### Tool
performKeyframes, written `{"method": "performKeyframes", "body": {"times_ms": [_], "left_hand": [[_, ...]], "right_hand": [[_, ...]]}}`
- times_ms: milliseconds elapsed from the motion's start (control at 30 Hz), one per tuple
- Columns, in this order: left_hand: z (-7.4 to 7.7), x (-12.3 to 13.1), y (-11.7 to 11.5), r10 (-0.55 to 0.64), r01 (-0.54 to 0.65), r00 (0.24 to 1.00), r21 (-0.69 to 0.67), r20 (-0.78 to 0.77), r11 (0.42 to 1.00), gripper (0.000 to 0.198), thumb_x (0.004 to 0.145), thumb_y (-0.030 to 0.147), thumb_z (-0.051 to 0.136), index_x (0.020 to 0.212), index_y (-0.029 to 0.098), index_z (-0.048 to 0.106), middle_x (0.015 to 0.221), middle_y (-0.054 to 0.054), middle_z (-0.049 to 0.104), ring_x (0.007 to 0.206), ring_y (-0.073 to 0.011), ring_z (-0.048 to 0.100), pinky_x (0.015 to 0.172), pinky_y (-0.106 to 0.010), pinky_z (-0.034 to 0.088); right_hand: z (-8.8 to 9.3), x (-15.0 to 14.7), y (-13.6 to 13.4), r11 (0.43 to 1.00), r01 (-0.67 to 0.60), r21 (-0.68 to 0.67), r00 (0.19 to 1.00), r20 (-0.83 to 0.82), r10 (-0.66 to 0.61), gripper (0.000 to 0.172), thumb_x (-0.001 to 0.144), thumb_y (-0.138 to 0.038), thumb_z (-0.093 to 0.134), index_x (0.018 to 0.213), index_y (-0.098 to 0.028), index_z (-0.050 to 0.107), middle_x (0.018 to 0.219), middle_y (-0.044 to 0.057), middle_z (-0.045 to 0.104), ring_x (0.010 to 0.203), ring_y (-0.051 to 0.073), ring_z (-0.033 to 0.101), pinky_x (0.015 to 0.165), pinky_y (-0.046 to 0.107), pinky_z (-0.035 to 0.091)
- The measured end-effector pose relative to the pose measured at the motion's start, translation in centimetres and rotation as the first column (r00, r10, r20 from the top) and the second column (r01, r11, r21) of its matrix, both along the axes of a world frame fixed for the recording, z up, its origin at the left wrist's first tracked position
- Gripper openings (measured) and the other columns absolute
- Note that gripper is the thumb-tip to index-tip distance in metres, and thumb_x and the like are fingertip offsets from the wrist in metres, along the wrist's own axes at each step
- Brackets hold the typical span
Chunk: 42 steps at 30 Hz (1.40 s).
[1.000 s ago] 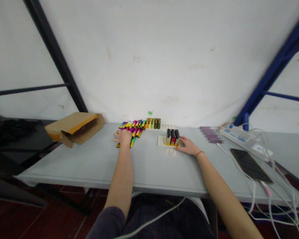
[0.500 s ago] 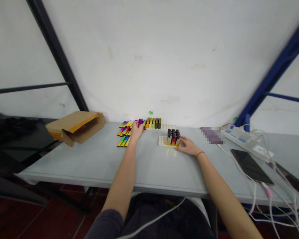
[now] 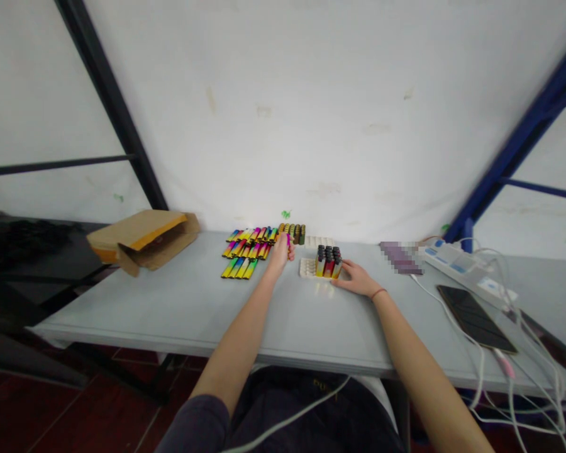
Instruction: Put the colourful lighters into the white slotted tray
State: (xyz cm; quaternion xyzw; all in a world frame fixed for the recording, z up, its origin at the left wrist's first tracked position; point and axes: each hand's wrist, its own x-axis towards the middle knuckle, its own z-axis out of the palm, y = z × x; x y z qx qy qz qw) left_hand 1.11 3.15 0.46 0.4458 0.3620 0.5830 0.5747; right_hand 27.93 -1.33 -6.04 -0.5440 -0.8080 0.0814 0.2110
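Lighter pinched in left hand; right hand against white tray; hands apart

The bench has a smooth, matt grey top. At twelve o'clock, the lighters have a glossy, metallic-looking rainbow finish, and the white tray beside them looks like moulded matt plastic. At ten o'clock sits a rough brown cardboard box. At three o'clock, the phone shows glossy dark glass and the power strip smooth white plastic.
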Motion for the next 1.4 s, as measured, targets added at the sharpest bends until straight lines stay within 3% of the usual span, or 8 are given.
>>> {"method": "performKeyframes", "body": {"times_ms": [100, 233, 367, 633, 1033, 1133, 1300, 1400], "left_hand": [[-0.6, 0.6, -0.2, 0.026, -0.027, 0.999, 0.022, 0.041, 0.999, 0.045, 0.093, 0.065, 0.049, 0.082, 0.021, 0.046, 0.055, 0.007, 0.045, 0.039, -0.0059, 0.037, 0.041, -0.018, 0.03], [-1.3, 1.1, -0.2, 0.061, -0.056, 0.998, -0.143, 0.032, 0.988, 0.056, 0.092, 0.072, 0.034, 0.07, 0.021, 0.042, 0.047, 0.009, 0.03, 0.034, -0.0049, 0.02, 0.035, -0.018, 0.014], [-1.4, 1.3, -0.1, 0.123, -0.116, 0.992, -0.249, 0.011, 0.961, 0.053, 0.091, 0.066, 0.035, 0.063, 0.022, 0.038, 0.043, 0.01, 0.025, 0.033, -0.0053, 0.017, 0.035, -0.019, 0.011], [-1.7, 2.0, -0.4, 0.201, -0.197, 0.98, -0.211, -0.001, 0.957, 0.039, 0.094, 0.046, 0.033, 0.063, 0.023, 0.038, 0.042, 0.008, 0.028, 0.034, -0.007, 0.023, 0.036, -0.018, 0.016], [-1.8, 1.9, -0.6, 0.164, -0.152, 0.986, -0.251, 0.028, 0.956, 0.04, 0.096, 0.047, 0.028, 0.065, 0.023, 0.037, 0.044, 0.008, 0.026, 0.034, -0.0076, 0.021, 0.036, -0.018, 0.017], [-1.6, 2.0, -0.7, 0.192, -0.181, 0.981, -0.232, 0.026, 0.956, 0.037, 0.096, 0.041, 0.028, 0.064, 0.023, 0.037, 0.044, 0.008, 0.027, 0.034, -0.0076, 0.021, 0.036, -0.019, 0.017], [-1.5, 2.1, -0.8, 0.254, -0.243, 0.967, -0.199, 0.031, 0.95, 0.033, 0.095, 0.037, 0.029, 0.066, 0.022, 0.038, 0.044, 0.008, 0.029, 0.035, -0.008, 0.026, 0.037, -0.018, 0.019], [-1.8, 1.9, -0.6, 0.207, -0.191, 0.977, -0.223, 0.048, 0.956, 0.036, 0.097, 0.04, 0.026, 0.069, 0.022, 0.038, 0.045, 0.008, 0.028, 0.035, -0.0077, 0.023, 0.037, -0.019, 0.017]], "right_hand": [[-0.1, 0.0, 0.1, 1.0, 0.004, 0.007, 1.0, 0.006, -0.004, 0.07, 0.082, -0.063, 0.064, 0.134, -0.017, 0.063, 0.144, 0.017, 0.058, 0.132, 0.035, 0.056, 0.114, 0.048, 0.043], [-0.1, -0.1, 0.1, 1.0, 0.007, 0.013, 1.0, 0.012, -0.007, 0.069, 0.082, -0.064, 0.064, 0.133, -0.016, 0.063, 0.142, 0.018, 0.059, 0.13, 0.035, 0.057, 0.113, 0.048, 0.044], [0.1, -0.1, 0.0, 1.0, 0.005, 0.003, 1.0, 0.022, -0.005, 0.072, 0.082, -0.063, 0.064, 0.134, -0.013, 0.062, 0.142, 0.02, 0.058, 0.13, 0.035, 0.056, 0.114, 0.048, 0.043], [0.2, -0.1, -0.1, 1.0, -0.005, 0.006, 1.0, 0.012, 0.005, 0.069, 0.082, -0.063, 0.065, 0.133, -0.016, 0.063, 0.141, 0.018, 0.059, 0.13, 0.035, 0.056, 0.114, 0.048, 0.043], [0.2, -0.1, -0.1, 1.0, -0.001, -0.005, 1.0, 0.002, 0.001, 0.071, 0.082, -0.063, 0.063, 0.134, -0.015, 0.062, 0.143, 0.019, 0.058, 0.131, 0.036, 0.055, 0.115, 0.05, 0.041], [0.2, -0.1, 0.0, 1.0, -0.005, -0.017, 1.0, 0.016, 0.005, 0.074, 0.083, -0.064, 0.062, 0.135, -0.012, 0.061, 0.144, 0.021, 0.057, 0.132, 0.037, 0.055, 0.114, 0.05, 0.042], [0.1, 0.0, 0.0, 1.0, -0.002, 0.001, 1.0, -0.014, 0.002, 0.069, 0.082, -0.064, 0.063, 0.133, -0.017, 0.063, 0.143, 0.017, 0.058, 0.131, 0.036, 0.055, 0.113, 0.051, 0.043], [0.0, -0.1, 0.0, 1.0, 0.0, -0.001, 1.0, -0.01, 0.0, 0.07, 0.082, -0.064, 0.064, 0.133, -0.016, 0.063, 0.143, 0.018, 0.058, 0.131, 0.036, 0.056, 0.114, 0.05, 0.043]]}}
